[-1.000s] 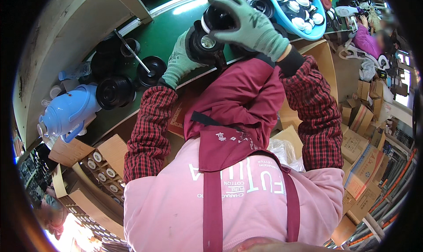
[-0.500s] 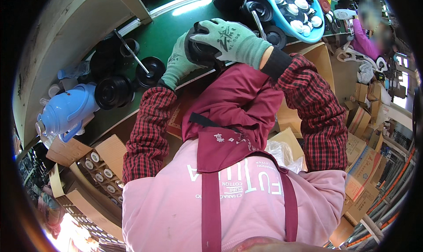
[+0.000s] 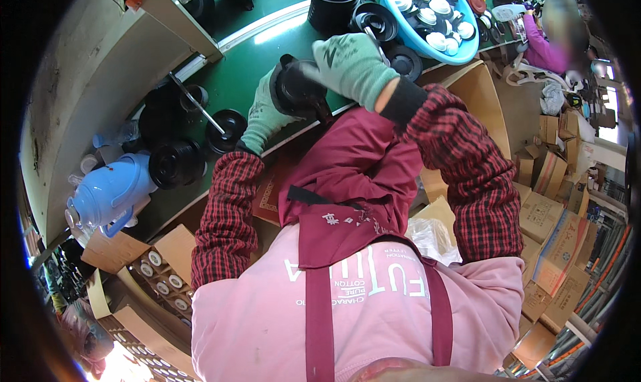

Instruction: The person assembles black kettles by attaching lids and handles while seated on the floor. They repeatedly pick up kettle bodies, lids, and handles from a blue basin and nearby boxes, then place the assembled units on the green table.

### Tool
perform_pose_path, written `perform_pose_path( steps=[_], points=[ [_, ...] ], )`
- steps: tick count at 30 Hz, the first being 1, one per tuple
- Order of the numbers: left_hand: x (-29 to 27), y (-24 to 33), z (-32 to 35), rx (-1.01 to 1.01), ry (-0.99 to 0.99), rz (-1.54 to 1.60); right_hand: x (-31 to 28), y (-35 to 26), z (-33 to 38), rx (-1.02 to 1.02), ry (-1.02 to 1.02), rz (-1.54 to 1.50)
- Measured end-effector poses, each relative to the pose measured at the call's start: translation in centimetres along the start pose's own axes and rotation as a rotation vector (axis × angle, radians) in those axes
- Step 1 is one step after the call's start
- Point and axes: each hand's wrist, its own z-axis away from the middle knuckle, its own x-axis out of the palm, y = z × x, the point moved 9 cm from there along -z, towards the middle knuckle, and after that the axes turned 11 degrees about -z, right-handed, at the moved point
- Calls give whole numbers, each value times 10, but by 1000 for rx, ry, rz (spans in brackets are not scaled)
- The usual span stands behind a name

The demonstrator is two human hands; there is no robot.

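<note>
My left hand (image 3: 266,114), in a green knitted glove, is closed around the side of a black plastic jug-like piece (image 3: 298,90) with a lip at its top and a handle-like part toward me. My right hand (image 3: 352,70), gloved alike, hovers at the upper right of that piece; its fingertips are smeared by motion, and whether they touch it I cannot tell. The piece is held over the front edge of a green worktable (image 3: 250,52). Left of my hands, a black round part (image 3: 227,130) lies with a metal rod against it.
A blue basin (image 3: 427,38) of black and white lids stands at the back right, near stacked black cylinders (image 3: 332,8). A light blue vacuum jug (image 3: 117,188) lies at left. Open cartons (image 3: 477,102) flank my lap. A person in purple (image 3: 544,45) sits far right.
My right hand has come off the top of the black piece and shifted slightly to the right. The left hand keeps its hold. The view has shifted a little.
</note>
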Motion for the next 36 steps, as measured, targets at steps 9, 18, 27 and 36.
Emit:
perform_pose_path(
  steps=[9,18,27,36],
  points=[
    [4,2,-3,67,106,-30,35,-8,-9,-33,57,-276],
    [6,14,-3,93,70,-72,45,-3,-9,-79,216,-392],
    [-47,22,-66,126,-102,71,-70,8,96,-287,568,-927],
    [-96,-92,-215,-137,323,-300,-148,-39,207,-966,206,-1613]
  ],
)
